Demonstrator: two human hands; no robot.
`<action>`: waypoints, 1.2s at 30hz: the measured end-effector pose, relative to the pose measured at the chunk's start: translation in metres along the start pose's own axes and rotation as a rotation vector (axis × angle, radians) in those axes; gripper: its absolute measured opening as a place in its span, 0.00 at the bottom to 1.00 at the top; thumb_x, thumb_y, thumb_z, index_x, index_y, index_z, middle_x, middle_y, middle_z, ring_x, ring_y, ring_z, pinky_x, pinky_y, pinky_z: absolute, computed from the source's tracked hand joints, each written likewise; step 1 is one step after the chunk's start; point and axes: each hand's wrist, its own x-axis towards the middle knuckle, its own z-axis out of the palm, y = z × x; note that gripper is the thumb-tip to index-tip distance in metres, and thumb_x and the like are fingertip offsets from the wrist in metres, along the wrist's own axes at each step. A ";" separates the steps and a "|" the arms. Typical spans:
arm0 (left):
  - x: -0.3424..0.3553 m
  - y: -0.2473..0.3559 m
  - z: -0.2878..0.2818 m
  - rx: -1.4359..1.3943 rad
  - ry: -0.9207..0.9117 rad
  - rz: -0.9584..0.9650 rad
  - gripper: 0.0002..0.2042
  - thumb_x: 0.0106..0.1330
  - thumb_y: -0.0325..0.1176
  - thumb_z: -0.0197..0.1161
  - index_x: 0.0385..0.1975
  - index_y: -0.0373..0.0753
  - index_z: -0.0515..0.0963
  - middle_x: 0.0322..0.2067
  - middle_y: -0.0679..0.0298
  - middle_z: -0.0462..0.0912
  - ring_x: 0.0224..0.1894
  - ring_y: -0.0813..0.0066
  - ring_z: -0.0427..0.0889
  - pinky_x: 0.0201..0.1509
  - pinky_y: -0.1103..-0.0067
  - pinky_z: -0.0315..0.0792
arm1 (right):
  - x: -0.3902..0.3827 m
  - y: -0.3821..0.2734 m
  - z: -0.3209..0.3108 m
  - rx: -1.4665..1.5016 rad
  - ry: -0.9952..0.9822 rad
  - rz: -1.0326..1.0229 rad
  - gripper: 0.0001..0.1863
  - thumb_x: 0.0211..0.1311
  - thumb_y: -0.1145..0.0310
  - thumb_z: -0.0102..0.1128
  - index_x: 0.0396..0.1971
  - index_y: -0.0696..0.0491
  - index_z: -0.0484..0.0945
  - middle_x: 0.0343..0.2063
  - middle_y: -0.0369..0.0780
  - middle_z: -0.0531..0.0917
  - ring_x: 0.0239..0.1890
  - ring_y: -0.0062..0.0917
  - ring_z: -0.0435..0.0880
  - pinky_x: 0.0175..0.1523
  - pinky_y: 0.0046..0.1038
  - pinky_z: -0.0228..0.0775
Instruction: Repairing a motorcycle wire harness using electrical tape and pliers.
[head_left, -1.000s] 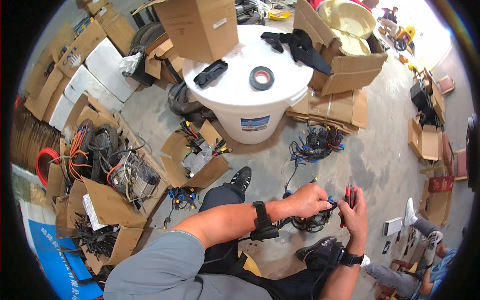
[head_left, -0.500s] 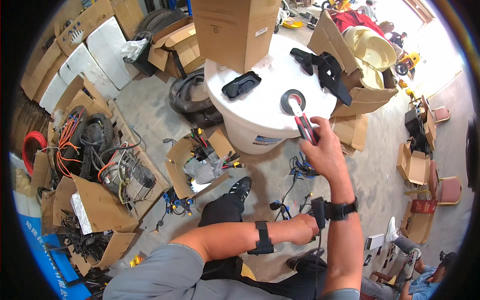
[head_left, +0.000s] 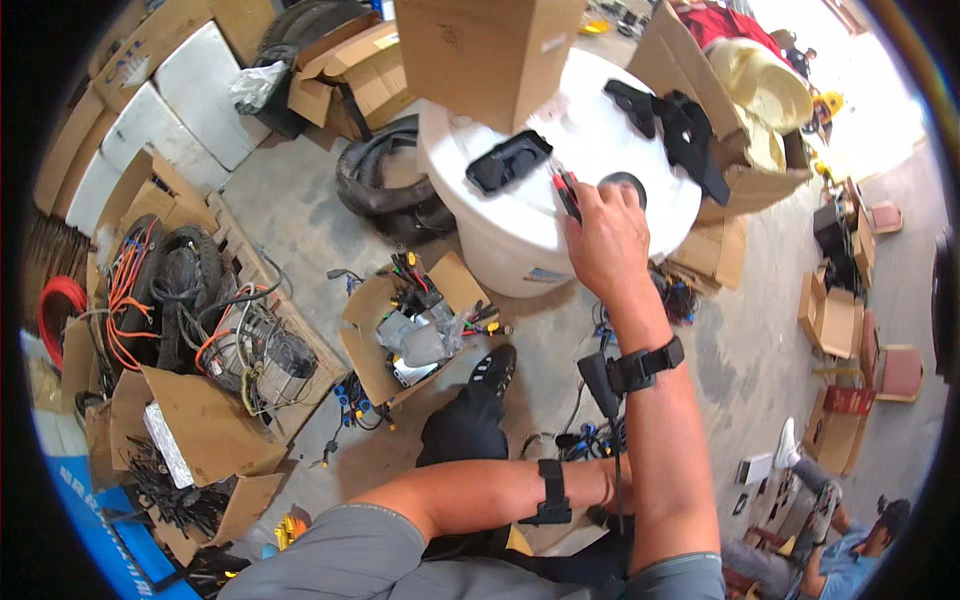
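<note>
My right hand [head_left: 612,232] is closed around a hand tool with red-and-black handles [head_left: 567,192], over the near part of a round white plastic tub lid [head_left: 480,215]. The tool's tip lies close to a black oblong tray [head_left: 508,162]. Just beyond my knuckles, a roll of black tape [head_left: 632,183] is partly covered by the hand. Black straps [head_left: 688,140] rest at the lid's right side. My left hand [head_left: 608,480] is low, mostly behind my right forearm, its fingers hidden.
A tall cardboard box [head_left: 490,60] stands on the lid. Below the tub, an open carton [head_left: 375,355] holds cables and connectors. Black inner tubes [head_left: 380,190] lie beside the tub. A wooden pallet [head_left: 310,385] is at left; a person [head_left: 850,550] sits at lower right.
My right hand has moved left and farther over the lid with the tool, away from the tape roll toward the black tray. My left hand has slipped behind my right forearm.
</note>
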 end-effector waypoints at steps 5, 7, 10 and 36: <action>0.018 -0.005 -0.010 -0.140 0.029 -0.437 0.12 0.59 0.33 0.65 0.43 0.42 0.79 0.43 0.58 0.83 0.46 0.70 0.81 0.48 0.74 0.74 | -0.023 0.017 -0.048 0.225 0.022 -0.002 0.15 0.54 0.63 0.63 0.40 0.55 0.79 0.36 0.48 0.80 0.40 0.43 0.79 0.46 0.40 0.71; 0.018 0.011 -0.036 0.067 -0.095 -0.615 0.12 0.55 0.31 0.58 0.39 0.43 0.82 0.36 0.52 0.83 0.40 0.54 0.83 0.42 0.66 0.76 | -0.061 0.046 -0.085 0.449 -0.179 0.274 0.15 0.60 0.66 0.60 0.43 0.59 0.78 0.33 0.44 0.82 0.36 0.28 0.80 0.45 0.29 0.72; 0.059 0.035 -0.067 0.214 -0.243 -0.615 0.09 0.48 0.26 0.57 0.27 0.36 0.83 0.27 0.45 0.82 0.34 0.47 0.83 0.43 0.61 0.75 | -0.157 0.112 -0.121 0.584 -0.239 0.571 0.16 0.62 0.62 0.57 0.42 0.58 0.80 0.36 0.45 0.84 0.41 0.31 0.83 0.48 0.30 0.72; 0.109 -0.010 -0.020 -0.224 0.331 -0.869 0.07 0.61 0.26 0.66 0.37 0.33 0.79 0.24 0.68 0.81 0.19 0.88 0.73 0.19 0.89 0.66 | -0.381 0.151 -0.159 1.280 0.147 1.108 0.16 0.62 0.73 0.58 0.50 0.55 0.75 0.20 0.28 0.73 0.15 0.08 0.66 0.19 0.15 0.56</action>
